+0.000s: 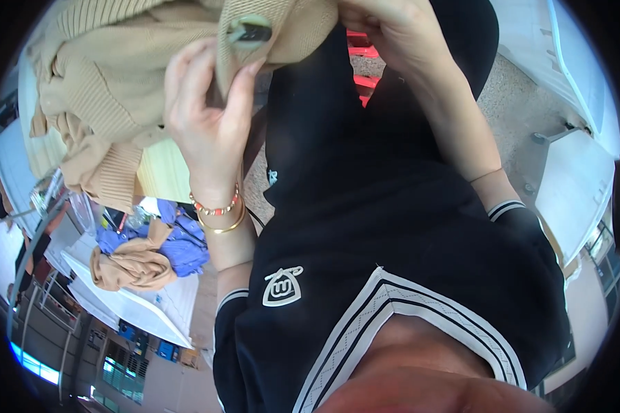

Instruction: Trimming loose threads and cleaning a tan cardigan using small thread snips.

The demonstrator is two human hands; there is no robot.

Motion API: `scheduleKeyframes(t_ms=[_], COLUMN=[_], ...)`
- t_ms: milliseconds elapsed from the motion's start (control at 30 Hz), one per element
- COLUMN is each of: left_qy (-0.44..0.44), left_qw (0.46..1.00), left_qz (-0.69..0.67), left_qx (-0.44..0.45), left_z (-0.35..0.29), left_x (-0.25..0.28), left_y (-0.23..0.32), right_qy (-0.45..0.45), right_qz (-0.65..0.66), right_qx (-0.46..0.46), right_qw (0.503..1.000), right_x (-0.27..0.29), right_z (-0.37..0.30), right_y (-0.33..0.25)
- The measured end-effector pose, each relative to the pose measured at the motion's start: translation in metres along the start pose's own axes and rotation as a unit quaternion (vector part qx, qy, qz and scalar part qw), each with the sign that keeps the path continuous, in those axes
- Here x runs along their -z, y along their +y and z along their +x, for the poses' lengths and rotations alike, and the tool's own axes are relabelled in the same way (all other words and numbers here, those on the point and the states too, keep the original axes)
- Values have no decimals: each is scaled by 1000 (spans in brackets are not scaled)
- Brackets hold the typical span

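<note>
Speckled floor (pixel 513 96) and white tables (pixel 565 186) ring the workplace, edges bent by the head view, the only one to log. From where I stand, the seated-looking person in the black top (pixel 406 206) has a tan knit garment (pixel 289 31) drawn up at the top of the view, above the lap; it appears to run left into the ribbed pile on the pale yellow tabletop (pixel 164 168). That support likely takes most of the weight, so the hands bear only the near edge.

Left hand (pixel 210 103): thumb and fingers are clamped on the knit's lower corner, just below a small green-and-dark oval piece (pixel 250 32). Holding low probably leaves that piece uncovered and facing the eyes. Can't tell what it is. Beaded bracelet (pixel 213 208) and gold bangle (pixel 224 226) sit on that wrist, clear of the cloth.

Right hand (pixel 393 24): bent fingers at the knit's right edge, tips cut off by the rim; can't tell whether they're pinched together. Hands sit apart, likely to spread the edge between them.

Lower left, blue-violet cloth (pixel 186 241) and a tan bundle (pixel 134 265) lie touching on another white table, seemingly set aside within reach. Red plastic (pixel 362 45) shows between the legs.
</note>
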State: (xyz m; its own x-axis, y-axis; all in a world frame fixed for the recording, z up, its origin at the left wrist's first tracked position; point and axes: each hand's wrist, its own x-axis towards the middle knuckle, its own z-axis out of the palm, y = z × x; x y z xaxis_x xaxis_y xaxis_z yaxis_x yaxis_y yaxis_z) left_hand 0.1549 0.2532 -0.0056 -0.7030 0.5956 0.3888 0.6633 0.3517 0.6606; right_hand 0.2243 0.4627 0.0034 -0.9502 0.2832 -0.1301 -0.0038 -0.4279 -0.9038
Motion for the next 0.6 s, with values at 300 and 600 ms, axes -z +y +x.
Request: scheduleKeyframes(t_ms=[300,600], left_qy=[-66,-30], left_qw=[938,932], left_qz=[-307,-334], left_qx=[146,139], left_z=[9,9], left_x=[20,19], left_y=[33,24], right_qy=[-10,-147], right_qz=[16,-154], right_qx=[28,391], right_qw=[999,895], right_x=[7,-8], right_z=[0,-2], right_y=[11,-1])
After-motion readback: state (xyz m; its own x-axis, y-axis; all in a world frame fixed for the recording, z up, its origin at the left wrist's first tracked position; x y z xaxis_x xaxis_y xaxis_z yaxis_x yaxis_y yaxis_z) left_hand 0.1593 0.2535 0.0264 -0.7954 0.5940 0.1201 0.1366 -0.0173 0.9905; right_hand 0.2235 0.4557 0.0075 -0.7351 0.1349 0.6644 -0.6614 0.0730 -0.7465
